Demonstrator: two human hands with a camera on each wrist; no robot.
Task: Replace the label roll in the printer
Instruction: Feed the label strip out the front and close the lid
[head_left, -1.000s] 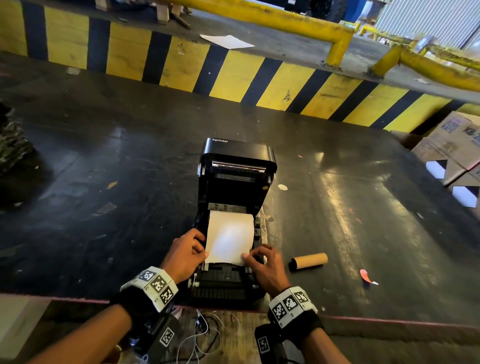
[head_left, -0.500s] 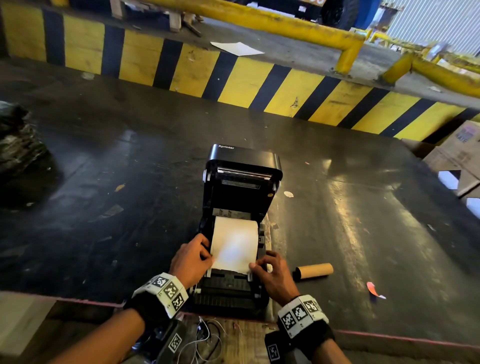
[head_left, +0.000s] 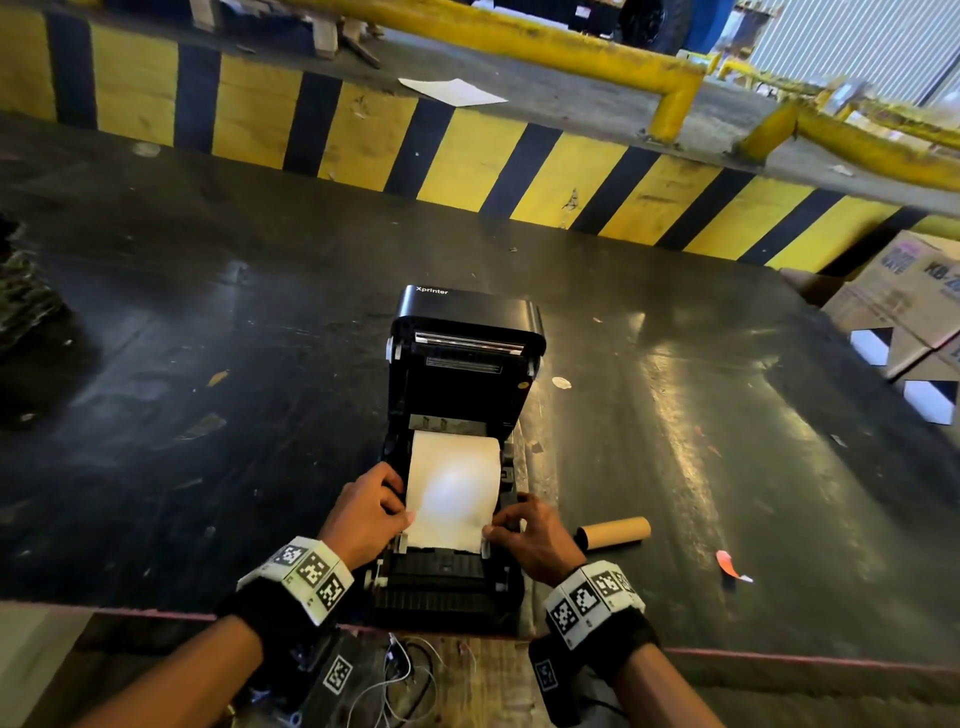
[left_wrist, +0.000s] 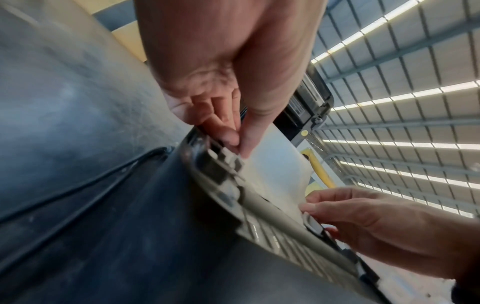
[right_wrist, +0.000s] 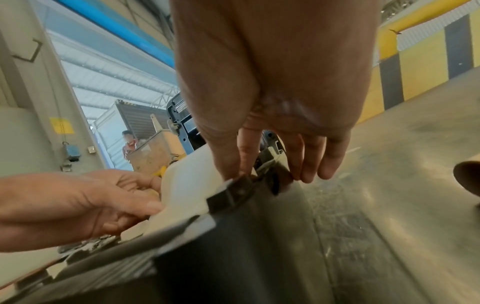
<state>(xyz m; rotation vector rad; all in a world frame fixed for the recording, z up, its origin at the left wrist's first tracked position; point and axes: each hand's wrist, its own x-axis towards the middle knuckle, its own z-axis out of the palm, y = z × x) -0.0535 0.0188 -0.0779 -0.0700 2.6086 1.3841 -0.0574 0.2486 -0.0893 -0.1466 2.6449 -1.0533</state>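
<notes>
The black printer (head_left: 467, 364) stands near the table's front edge with its lid raised. White label paper (head_left: 452, 488) runs from the roll bay toward the front. My left hand (head_left: 408, 512) pinches the paper's left edge between thumb and fingers (left_wrist: 237, 147) beside a grey guide. My right hand (head_left: 491, 527) pinches the right edge by the opposite guide (right_wrist: 236, 172), its other fingers resting on the printer's side. An empty cardboard core (head_left: 613, 532) lies on the table just right of the printer.
The dark table (head_left: 208, 415) ends at a yellow-and-black striped kerb (head_left: 467, 150). Cardboard boxes (head_left: 904, 301) stand at the right. A red scrap (head_left: 727, 564) lies right of the core. Loose cables (head_left: 405, 675) hang below the front edge.
Both hands stay at the paper's edges. The paper's free end has crept slightly toward the printer's front. The head view has tilted a little.
</notes>
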